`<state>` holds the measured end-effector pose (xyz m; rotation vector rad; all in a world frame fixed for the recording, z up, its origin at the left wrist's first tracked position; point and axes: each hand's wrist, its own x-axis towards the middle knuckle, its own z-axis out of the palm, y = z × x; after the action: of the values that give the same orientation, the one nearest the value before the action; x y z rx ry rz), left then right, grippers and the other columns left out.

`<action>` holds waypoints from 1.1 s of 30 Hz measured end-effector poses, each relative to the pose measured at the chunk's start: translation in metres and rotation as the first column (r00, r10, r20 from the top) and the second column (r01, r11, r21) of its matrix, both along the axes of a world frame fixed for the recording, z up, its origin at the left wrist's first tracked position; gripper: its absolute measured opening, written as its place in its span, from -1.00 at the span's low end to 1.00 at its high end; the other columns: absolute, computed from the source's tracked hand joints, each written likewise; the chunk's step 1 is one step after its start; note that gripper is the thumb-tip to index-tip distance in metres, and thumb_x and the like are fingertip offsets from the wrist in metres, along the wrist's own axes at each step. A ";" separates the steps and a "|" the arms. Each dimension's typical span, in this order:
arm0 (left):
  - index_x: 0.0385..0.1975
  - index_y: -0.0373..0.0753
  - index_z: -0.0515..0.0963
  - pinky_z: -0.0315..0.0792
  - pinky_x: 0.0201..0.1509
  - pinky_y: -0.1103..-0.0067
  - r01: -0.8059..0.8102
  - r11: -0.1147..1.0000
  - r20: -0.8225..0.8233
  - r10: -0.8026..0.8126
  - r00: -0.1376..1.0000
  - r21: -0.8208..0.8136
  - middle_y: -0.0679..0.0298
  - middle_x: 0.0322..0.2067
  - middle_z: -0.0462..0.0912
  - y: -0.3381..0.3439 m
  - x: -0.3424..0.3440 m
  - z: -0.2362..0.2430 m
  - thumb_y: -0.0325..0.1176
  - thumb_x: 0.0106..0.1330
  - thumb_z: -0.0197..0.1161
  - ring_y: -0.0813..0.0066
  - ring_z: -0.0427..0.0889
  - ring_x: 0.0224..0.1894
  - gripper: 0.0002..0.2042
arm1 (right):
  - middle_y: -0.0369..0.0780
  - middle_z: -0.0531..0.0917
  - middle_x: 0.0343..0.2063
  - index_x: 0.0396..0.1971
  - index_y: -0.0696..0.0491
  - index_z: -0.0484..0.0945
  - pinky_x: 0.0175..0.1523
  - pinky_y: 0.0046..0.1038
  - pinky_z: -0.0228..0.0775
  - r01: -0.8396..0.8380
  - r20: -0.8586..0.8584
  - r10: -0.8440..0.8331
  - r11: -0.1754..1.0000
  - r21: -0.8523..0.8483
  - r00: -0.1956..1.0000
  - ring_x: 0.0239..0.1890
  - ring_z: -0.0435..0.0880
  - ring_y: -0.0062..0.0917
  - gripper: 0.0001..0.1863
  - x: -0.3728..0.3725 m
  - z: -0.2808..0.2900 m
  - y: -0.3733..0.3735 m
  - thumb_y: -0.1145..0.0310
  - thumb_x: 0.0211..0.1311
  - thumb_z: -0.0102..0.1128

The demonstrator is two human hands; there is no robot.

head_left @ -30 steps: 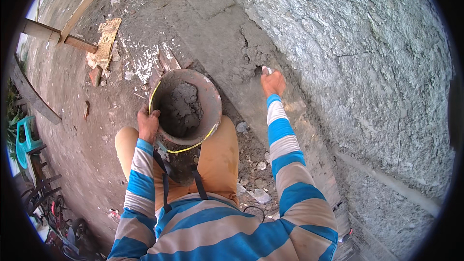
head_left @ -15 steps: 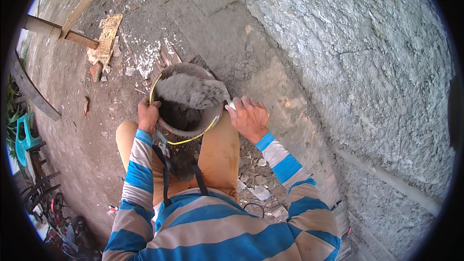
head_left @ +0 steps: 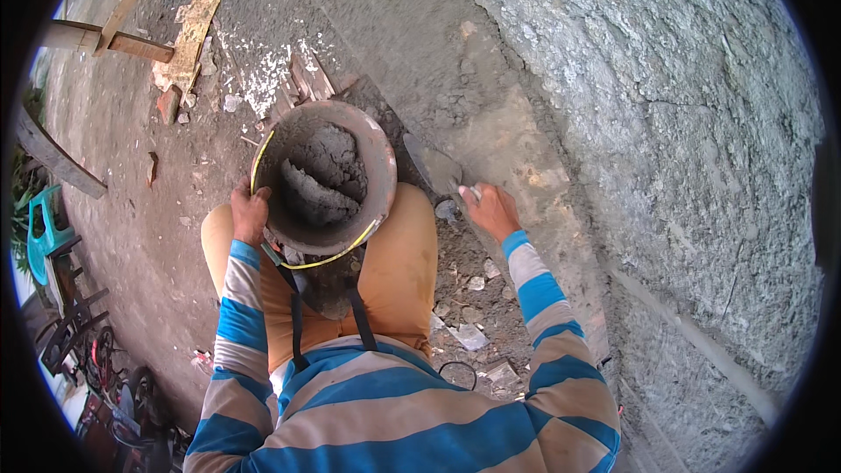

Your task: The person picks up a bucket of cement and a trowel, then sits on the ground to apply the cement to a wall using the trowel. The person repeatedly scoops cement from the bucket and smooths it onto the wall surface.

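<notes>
Between my knees stands a round bucket [head_left: 382,162] with a yellow wire handle [head_left: 326,260] hanging on its near side. Wet grey mortar [head_left: 326,171] lies in lumps inside it. My left hand [head_left: 250,210] grips the bucket's left rim, fingers closed over the edge. To the right of the bucket, my right hand [head_left: 493,209] is wrapped round the handle of a trowel [head_left: 435,166]. The trowel's grey blade points away to the far left, just outside the bucket and over the ground beside the concrete strip.
A rough grey plastered wall [head_left: 666,123] rises along the right, with a cement ledge [head_left: 420,44] at its foot. Wood scraps [head_left: 308,79] and rubble lie beyond the bucket. Wooden boards [head_left: 131,42], a teal plastic chair [head_left: 44,236] and a bicycle [head_left: 131,412] are at the left.
The mortar on the trowel over the bucket is now down inside it. My right hand has drawn the trowel out to the right. The bucket has tipped more upright toward me.
</notes>
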<state>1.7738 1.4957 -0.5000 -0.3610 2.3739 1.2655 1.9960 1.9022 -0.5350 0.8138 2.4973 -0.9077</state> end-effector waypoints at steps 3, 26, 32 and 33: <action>-0.11 -0.43 0.56 0.47 -0.11 0.56 0.004 1.000 -0.003 -0.004 1.000 -0.022 0.21 -0.27 0.69 -0.015 0.001 -0.014 -0.61 0.17 0.13 0.50 0.59 -0.24 -0.73 | 0.12 0.69 -0.21 -0.22 0.25 0.64 0.02 -0.09 0.49 -0.014 0.003 0.014 0.999 0.038 1.000 -0.11 0.67 0.03 -0.45 -0.049 -0.019 0.018 -0.05 0.30 0.15; 0.01 -0.45 0.52 0.51 -0.04 0.52 0.007 0.999 0.014 -0.006 1.000 -0.053 0.13 -0.19 0.70 -0.001 0.011 -0.009 -0.59 0.22 0.15 0.41 0.65 -0.18 -0.66 | 0.05 0.70 -0.45 -0.30 0.14 0.69 -0.15 -0.06 0.50 0.068 -0.201 -0.009 0.955 0.290 0.980 -0.31 0.70 -0.01 -0.57 -0.128 -0.006 0.027 0.02 0.27 0.20; -0.05 -0.44 0.53 0.49 -0.22 0.53 -0.006 1.000 0.011 0.006 1.000 -0.031 0.18 -0.35 0.68 0.020 0.002 0.003 -0.59 0.21 0.15 0.47 0.60 -0.32 -0.71 | 0.00 0.69 -0.46 -0.39 0.11 0.65 -0.29 -0.11 0.50 -0.124 -0.374 0.240 0.943 0.309 0.896 -0.38 0.67 -0.02 -0.60 -0.086 0.054 -0.042 0.02 0.27 0.22; -0.04 -0.44 0.52 0.49 -0.20 0.54 -0.022 1.000 0.038 0.023 0.999 -0.020 0.17 -0.33 0.68 0.024 0.002 0.008 -0.60 0.21 0.14 0.47 0.60 -0.31 -0.70 | -0.01 0.69 -0.47 -0.38 0.11 0.65 -0.29 -0.12 0.50 -0.181 -0.405 0.301 0.934 0.308 0.863 -0.39 0.67 -0.02 -0.61 -0.078 0.059 -0.051 0.02 0.28 0.21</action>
<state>1.7756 1.5202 -0.4918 -0.4150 2.3582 1.2353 1.9177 1.8510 -0.4756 0.3648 3.0853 -0.7511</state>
